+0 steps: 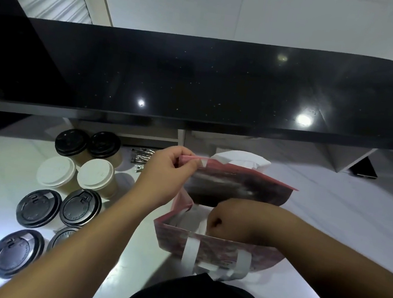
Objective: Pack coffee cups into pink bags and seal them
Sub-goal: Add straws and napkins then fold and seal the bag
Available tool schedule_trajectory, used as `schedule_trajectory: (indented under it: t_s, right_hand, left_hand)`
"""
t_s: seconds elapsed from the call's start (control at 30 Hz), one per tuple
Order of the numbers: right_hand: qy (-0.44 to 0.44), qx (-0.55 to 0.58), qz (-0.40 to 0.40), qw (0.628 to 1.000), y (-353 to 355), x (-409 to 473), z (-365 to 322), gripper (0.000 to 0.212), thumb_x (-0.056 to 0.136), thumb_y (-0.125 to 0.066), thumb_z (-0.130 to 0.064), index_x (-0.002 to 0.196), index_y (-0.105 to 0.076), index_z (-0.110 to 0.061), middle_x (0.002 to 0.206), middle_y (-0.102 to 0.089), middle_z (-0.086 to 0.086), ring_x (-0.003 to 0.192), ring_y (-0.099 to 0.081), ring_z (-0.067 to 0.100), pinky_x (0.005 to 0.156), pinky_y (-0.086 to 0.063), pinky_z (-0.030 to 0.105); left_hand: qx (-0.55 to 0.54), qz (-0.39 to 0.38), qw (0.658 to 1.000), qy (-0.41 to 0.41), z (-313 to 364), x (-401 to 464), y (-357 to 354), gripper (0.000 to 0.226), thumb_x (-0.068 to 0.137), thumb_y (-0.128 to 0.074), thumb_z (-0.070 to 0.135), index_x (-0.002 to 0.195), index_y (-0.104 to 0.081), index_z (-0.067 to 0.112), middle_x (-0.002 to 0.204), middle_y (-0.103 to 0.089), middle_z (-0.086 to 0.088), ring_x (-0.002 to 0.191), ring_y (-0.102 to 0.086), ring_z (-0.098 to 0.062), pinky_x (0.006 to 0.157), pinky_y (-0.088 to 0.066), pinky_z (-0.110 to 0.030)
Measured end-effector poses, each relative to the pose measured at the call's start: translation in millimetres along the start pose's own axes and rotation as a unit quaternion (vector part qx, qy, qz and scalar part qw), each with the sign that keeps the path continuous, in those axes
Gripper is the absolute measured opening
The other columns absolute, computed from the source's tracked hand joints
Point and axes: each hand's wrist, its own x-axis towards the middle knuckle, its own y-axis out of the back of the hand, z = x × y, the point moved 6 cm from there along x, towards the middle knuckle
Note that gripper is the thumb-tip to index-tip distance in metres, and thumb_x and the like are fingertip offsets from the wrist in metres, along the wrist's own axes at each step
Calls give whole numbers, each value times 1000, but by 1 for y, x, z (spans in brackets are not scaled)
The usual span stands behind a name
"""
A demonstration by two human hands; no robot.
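Note:
A pink bag (216,249) with white handles stands open on the white counter in front of me. My left hand (164,169) pinches the far top edge of the bag and holds it up. My right hand (228,220) reaches down inside the bag's mouth, with its fingers hidden. Several lidded coffee cups (68,189) stand in a cluster to the left, some with black lids, two with white lids (96,174).
A high black glossy ledge (224,84) runs across the back. A white tissue box (242,159) sits behind the bag, and a pile of small sachets (141,158) lies near the cups. A phone (364,170) rests at far right.

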Motion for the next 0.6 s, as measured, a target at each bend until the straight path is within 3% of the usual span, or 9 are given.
schedule_trajectory:
  t_s: [0.13, 0.3, 0.37, 0.5, 0.6]
  right_hand:
    - [3, 13, 60, 998, 20, -17, -5, 29, 104, -46, -34, 115, -72, -27, 110, -72, -5, 97, -66, 17, 92, -55, 36]
    - [32, 60, 261, 963, 36, -77, 5, 18, 100, -53, -40, 112, -66, -43, 95, -64, -25, 80, -62, -2, 68, -51, 15]
    - [44, 87, 323, 941, 30, -107, 19, 14, 96, -56, -43, 105, -66, -44, 94, -61, -30, 89, -60, -6, 72, -49, 15]
    - [31, 134, 414, 900, 0, -143, 47, 7, 92, -62, -42, 99, -63, -43, 103, -62, -30, 95, -59, -2, 77, -43, 7]
    - [-22, 197, 445, 873, -26, -147, 72, 19, 84, -66, -51, 101, -59, -46, 109, -61, -27, 98, -60, 1, 78, -45, 8]
  left_hand:
    - [9, 0, 1000, 1, -3, 0, 2, 6, 95, -68, 40, 91, -74, 41, 86, -74, 14, 81, -68, -5, 72, -64, -42]
    - [-48, -3, 999, 15, -4, -7, 9, 16, 86, -78, 37, 101, -72, 38, 94, -76, 18, 89, -70, -1, 74, -58, -26]
    - [-71, -3, 997, 25, -4, -14, 13, 32, 77, -79, 41, 108, -69, 43, 103, -73, 22, 96, -69, 0, 77, -54, -19]
    - [-74, 9, 996, 43, -18, -35, 23, 48, 65, -81, 51, 108, -62, 47, 107, -66, 22, 103, -66, -8, 90, -55, -35]
    - [-40, -8, 998, 46, -37, -56, 32, 48, 68, -78, 58, 108, -62, 37, 101, -65, 17, 94, -64, -6, 84, -52, -36]
